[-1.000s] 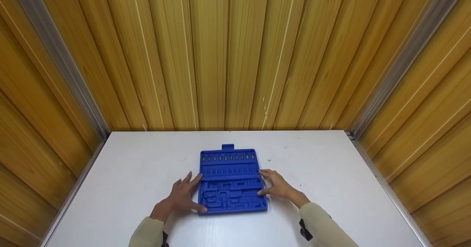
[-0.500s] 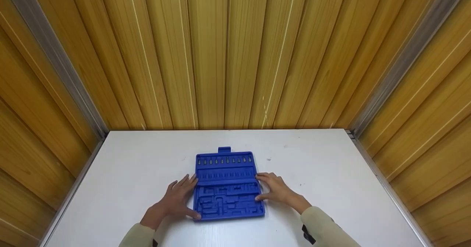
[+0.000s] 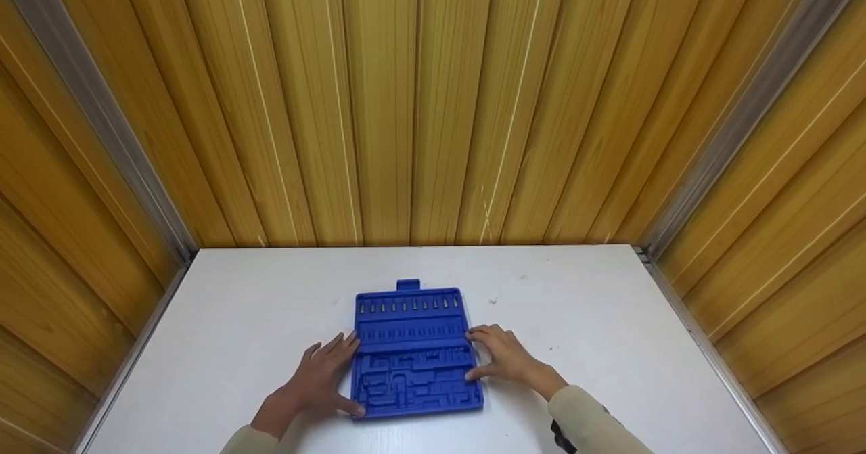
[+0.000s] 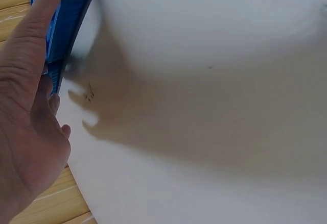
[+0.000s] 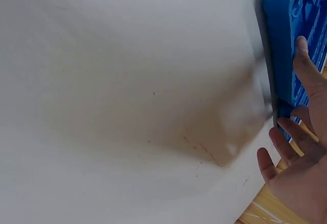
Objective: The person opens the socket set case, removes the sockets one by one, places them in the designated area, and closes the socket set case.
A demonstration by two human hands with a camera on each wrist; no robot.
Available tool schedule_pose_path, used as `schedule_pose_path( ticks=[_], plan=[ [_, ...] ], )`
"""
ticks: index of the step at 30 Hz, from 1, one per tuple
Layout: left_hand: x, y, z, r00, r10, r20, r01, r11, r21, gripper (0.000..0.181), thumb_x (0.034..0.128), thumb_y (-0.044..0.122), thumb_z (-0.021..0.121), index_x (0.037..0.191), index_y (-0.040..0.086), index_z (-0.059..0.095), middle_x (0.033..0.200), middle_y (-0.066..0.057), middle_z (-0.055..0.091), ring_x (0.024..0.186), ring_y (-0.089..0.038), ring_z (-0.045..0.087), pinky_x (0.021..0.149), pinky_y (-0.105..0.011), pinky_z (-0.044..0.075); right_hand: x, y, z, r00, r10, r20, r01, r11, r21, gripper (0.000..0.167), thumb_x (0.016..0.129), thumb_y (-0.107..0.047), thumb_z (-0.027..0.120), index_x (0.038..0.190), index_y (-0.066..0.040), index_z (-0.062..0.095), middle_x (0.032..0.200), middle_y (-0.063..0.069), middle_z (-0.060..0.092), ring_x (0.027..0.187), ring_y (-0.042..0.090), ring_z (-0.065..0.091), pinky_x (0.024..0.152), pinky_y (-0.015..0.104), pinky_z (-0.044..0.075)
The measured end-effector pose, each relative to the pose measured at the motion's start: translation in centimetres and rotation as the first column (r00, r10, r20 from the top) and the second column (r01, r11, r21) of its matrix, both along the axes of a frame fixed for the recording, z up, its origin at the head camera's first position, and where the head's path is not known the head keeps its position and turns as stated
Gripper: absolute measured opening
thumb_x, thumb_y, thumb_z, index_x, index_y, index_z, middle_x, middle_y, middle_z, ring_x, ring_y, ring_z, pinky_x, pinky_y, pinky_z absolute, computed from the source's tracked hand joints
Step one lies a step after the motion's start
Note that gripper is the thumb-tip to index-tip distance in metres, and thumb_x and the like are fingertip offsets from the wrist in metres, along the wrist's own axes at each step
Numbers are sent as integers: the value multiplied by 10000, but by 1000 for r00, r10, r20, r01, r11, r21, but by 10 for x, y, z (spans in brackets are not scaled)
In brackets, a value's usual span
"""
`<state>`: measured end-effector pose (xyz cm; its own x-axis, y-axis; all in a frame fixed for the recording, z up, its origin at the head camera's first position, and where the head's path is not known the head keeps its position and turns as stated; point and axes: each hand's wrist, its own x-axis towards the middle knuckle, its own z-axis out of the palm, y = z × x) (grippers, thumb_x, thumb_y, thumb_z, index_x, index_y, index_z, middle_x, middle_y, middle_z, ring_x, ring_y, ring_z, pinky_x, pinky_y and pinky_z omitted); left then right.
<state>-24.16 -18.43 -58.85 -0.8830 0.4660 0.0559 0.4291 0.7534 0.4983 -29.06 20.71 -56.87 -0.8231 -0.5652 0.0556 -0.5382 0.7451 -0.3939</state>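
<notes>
A blue plastic tool case point(image 3: 412, 347) lies unfolded on the white table, its moulded recesses facing up. Along its far half runs a row of small metal bits point(image 3: 404, 306), and a latch tab point(image 3: 408, 285) juts from the far edge. My left hand point(image 3: 319, 377) touches the case's left side with spread fingers, the thumb on the near left corner. In the left wrist view that thumb point(image 4: 36, 25) lies straight along the blue rim. My right hand point(image 3: 507, 356) touches the right side; its thumb point(image 5: 302, 55) rests on the rim, with the other fingers beside the case, loosely bent.
The white table point(image 3: 257, 319) carries a few small specks and marks point(image 3: 492, 300) right of the case. Wood-patterned panel walls point(image 3: 385, 136) close off the back and both sides, with grey metal posts point(image 3: 122, 129) at the corners.
The case has slid left and nearer to me, with both hands staying at its sides. The head view has also tilted slightly.
</notes>
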Motion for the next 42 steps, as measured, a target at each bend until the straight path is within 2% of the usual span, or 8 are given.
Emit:
schedule_pose_path(
  ticks=[7, 17, 22, 29, 33, 36, 39, 42],
  plan=[
    [-3, -2, -2, 998, -21, -54, 18, 998, -64, 1277, 596, 685, 868, 1552, -6, 378, 1625, -200, 366, 1468, -475, 359, 1132, -725, 243, -19, -10, 25, 993, -25, 114, 22, 999, 26, 543, 834, -283, 852, 1225, 51, 676, 1161, 193, 702, 1097, 371, 627, 946, 558, 486],
    [-5, -6, -3, 999, -17, -49, 14, 998, -67, 1264, 624, 722, 832, 1563, 13, 369, 1636, -194, 349, 1468, -467, 365, 1128, -732, 237, -64, -71, 36, 987, 51, 153, -12, 970, -244, 357, 980, -149, 673, 1215, 120, 666, 1158, 289, 708, 1077, 425, 689, 938, 533, 545],
    [-12, -7, -5, 999, -18, -46, 15, 997, -75, 1269, 627, 736, 824, 1574, 31, 358, 1644, -177, 344, 1480, -463, 353, 1129, -730, 249, -73, -121, 30, 973, 24, 231, 66, 926, -373, 357, 995, -150, 647, 1249, 99, 664, 1196, 255, 712, 1107, 387, 685, 966, 492, 543],
    [-13, -8, -4, 999, -15, -50, 11, 998, -68, 1259, 625, 718, 839, 1564, 20, 372, 1637, -186, 352, 1468, -482, 361, 1113, -739, 260, -76, -185, 15, 957, -20, 289, 179, 824, -537, 325, 989, -112, 652, 1248, 82, 675, 1173, 226, 732, 1066, 351, 714, 909, 408, 579],
    [-12, -6, -4, 998, -6, -68, 1, 997, -72, 1253, 624, 725, 837, 1560, 25, 383, 1633, -181, 363, 1465, -468, 374, 1113, -731, 268, -75, -211, -5, 969, -127, 210, 232, 759, -609, 284, 964, -45, 659, 1200, 111, 684, 1119, 240, 730, 1020, 341, 709, 882, 361, 576],
    [-9, -5, -5, 998, -4, -62, -1, 997, -76, 1256, 622, 730, 835, 1564, 35, 381, 1634, -173, 365, 1468, -460, 373, 1118, -726, 268, -69, -225, -21, 958, -254, 134, 280, 720, -635, 232, 923, 8, 687, 1121, 127, 705, 1015, 238, 711, 922, 318, 694, 817, 328, 570],
    [-5, -4, -6, 999, -1, -42, -2, 997, -73, 1263, 613, 725, 842, 1566, 39, 378, 1634, -170, 366, 1469, -460, 372, 1117, -728, 268, -63, -237, -31, 926, -370, 73, 331, 705, -627, 182, 883, 20, 724, 1043, 108, 731, 950, 191, 673, 875, 290, 665, 791, 313, 552],
    [-2, -5, -6, 999, 2, -35, -5, 997, -72, 1261, 610, 716, 849, 1568, 45, 377, 1634, -164, 368, 1472, -457, 370, 1119, -730, 263, -60, -247, -37, 887, -462, -5, 374, 725, -579, 167, 841, -5, 766, 987, 77, 756, 933, 162, 651, 894, 294, 645, 835, 358, 533]
  ],
)
